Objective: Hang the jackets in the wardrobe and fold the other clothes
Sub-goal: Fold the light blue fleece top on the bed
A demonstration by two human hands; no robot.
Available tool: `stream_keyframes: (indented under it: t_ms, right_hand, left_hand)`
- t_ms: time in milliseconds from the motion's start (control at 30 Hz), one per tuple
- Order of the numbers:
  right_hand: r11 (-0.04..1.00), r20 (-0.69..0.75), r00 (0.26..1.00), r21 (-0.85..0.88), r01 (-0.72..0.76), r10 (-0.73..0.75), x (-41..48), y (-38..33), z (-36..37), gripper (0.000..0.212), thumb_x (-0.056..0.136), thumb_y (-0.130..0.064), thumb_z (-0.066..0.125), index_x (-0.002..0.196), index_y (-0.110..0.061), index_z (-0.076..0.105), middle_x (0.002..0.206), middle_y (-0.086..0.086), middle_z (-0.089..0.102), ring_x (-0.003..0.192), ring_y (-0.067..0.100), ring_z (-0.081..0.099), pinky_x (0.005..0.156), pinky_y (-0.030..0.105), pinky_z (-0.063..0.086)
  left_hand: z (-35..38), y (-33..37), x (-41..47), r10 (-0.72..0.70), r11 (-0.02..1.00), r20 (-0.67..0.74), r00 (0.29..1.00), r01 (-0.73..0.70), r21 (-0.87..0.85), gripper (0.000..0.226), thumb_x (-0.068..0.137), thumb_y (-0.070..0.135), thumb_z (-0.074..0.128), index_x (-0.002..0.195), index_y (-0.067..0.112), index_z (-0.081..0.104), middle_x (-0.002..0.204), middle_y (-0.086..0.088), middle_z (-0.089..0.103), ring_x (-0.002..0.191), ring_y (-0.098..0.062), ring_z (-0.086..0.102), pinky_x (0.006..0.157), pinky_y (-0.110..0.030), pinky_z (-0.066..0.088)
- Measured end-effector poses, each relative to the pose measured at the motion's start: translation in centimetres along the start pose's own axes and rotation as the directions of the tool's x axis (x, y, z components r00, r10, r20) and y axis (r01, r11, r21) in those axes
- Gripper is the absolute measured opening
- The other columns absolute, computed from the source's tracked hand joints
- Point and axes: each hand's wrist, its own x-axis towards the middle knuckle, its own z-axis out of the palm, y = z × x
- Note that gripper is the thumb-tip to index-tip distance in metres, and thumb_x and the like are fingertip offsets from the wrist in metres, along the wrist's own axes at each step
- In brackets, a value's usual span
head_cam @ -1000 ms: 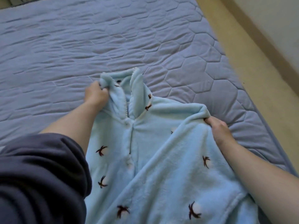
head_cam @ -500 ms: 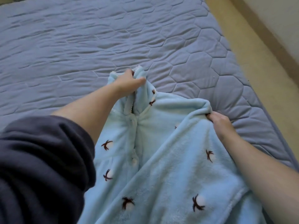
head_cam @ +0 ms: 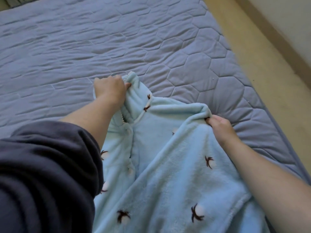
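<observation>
A light blue fleece top point(head_cam: 168, 165) with small dark branch motifs, white dots and a zip at the neck lies front up on the bed. My left hand point(head_cam: 110, 89) grips its bunched collar at the top. My right hand point(head_cam: 220, 128) pinches the shoulder seam on the right side. The lower part of the garment runs out of the frame, and my dark sleeve point(head_cam: 42, 174) hides its left edge.
The bed is covered by a grey-blue quilted mattress pad point(head_cam: 84, 47) with a hexagon stitch, spreading far to the left and back. Along its right edge runs a strip of yellowish floor point(head_cam: 269, 73), then a wall with a skirting board point(head_cam: 286, 52).
My left hand left the left collar flap, moved to the top of the collar and bunched it together. My right hand has kept its hold on the shoulder.
</observation>
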Motion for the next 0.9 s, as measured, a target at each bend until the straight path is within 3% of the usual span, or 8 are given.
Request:
stream_keyframes:
  t_ms: [100,167,367,467,600,767,833,900]
  right_hand:
    - [0.999,-0.002,1.0,-0.045,0.024,-0.024,0.2,0.1,0.2,0.023,0.092,-0.017,0.049,0.092,0.001,0.065,0.08,0.005,0.058,0.073,0.014,0.05,0.062,0.028,0.038]
    - [0.997,0.006,0.999,-0.061,0.042,-0.042,0.2,0.2,0.2,0.026,0.091,-0.017,0.049,0.094,0.006,0.061,0.08,0.007,0.055,0.077,0.016,0.049,0.063,0.028,0.037]
    - [0.998,0.029,0.998,0.047,-0.051,0.05,-2.2,-0.8,-0.4,0.028,0.094,-0.03,0.049,0.104,-0.008,0.065,0.09,0.0,0.064,0.085,0.014,0.06,0.063,0.015,0.046]
    - [0.937,0.25,0.938,0.191,-0.291,0.24,-5.6,-0.8,-3.3,0.042,0.093,-0.05,0.048,0.111,-0.016,0.064,0.095,0.004,0.071,0.094,0.024,0.067,0.075,0.031,0.055]
    - [0.875,0.438,0.773,-0.072,-0.478,0.459,-13.5,3.0,-9.0,0.041,0.092,-0.049,0.048,0.121,-0.021,0.059,0.112,0.005,0.069,0.104,0.024,0.065,0.087,0.039,0.053]
    - [0.78,0.503,0.598,-0.349,-0.52,0.624,-24.4,9.6,-11.6,0.038,0.087,-0.026,0.066,0.123,-0.022,0.055,0.117,-0.001,0.067,0.106,0.019,0.065,0.094,0.042,0.052]
    - [0.768,0.481,0.603,-0.468,-0.438,0.637,-27.2,11.0,-11.9,0.044,0.082,-0.025,0.073,0.123,-0.019,0.059,0.119,-0.002,0.066,0.107,0.018,0.064,0.095,0.039,0.051]
    - [0.771,0.37,0.712,-0.511,-0.381,0.597,-29.1,12.3,-12.9,0.035,0.085,-0.021,0.07,0.118,-0.012,0.063,0.116,0.001,0.066,0.104,0.019,0.063,0.093,0.036,0.05]
  left_hand:
    - [0.0,1.3,-1.1,-0.148,0.98,0.005,0.989,0.148,-0.136,0.042,0.09,0.01,0.041,0.132,0.005,0.033,0.12,-0.019,0.057,0.116,-0.036,0.051,0.103,-0.045,0.027]
    - [-0.5,2.2,-2.6,-0.142,0.951,-0.058,0.988,0.119,-0.286,0.047,0.086,0.007,0.042,0.132,0.007,0.033,0.133,-0.017,0.045,0.126,-0.033,0.04,0.108,-0.05,0.022]
    - [-0.4,6.0,-15.0,0.168,0.825,-0.176,0.97,-0.236,-0.513,0.061,0.091,0.027,0.043,0.148,0.016,0.022,0.159,-0.004,0.011,0.147,-0.019,0.006,0.116,-0.051,0.001]
    - [0.2,7.1,-23.3,0.253,0.801,-0.096,0.963,-0.263,-0.538,0.063,0.088,0.035,0.032,0.148,0.017,0.025,0.159,-0.006,0.012,0.147,-0.021,0.007,0.116,-0.052,0.002]
    - [1.2,7.6,-33.6,0.315,0.818,0.013,0.949,-0.264,-0.511,0.064,0.086,0.036,0.034,0.147,0.016,0.03,0.157,-0.01,0.02,0.146,-0.025,0.014,0.115,-0.056,0.007]
    - [1.6,7.6,-42.8,0.399,0.846,0.129,0.908,-0.311,-0.432,0.069,0.081,0.034,0.041,0.146,0.017,0.032,0.156,-0.012,0.022,0.144,-0.029,0.018,0.11,-0.062,0.016]
    - [1.3,7.2,-45.0,0.405,0.861,0.185,0.895,-0.305,-0.407,0.07,0.081,0.035,0.04,0.147,0.016,0.031,0.157,-0.012,0.021,0.144,-0.03,0.017,0.11,-0.062,0.018]
    - [1.0,6.5,-46.4,0.402,0.875,0.24,0.884,-0.294,-0.384,0.065,0.082,0.035,0.036,0.144,0.015,0.039,0.155,-0.013,0.025,0.143,-0.033,0.023,0.109,-0.062,0.022]
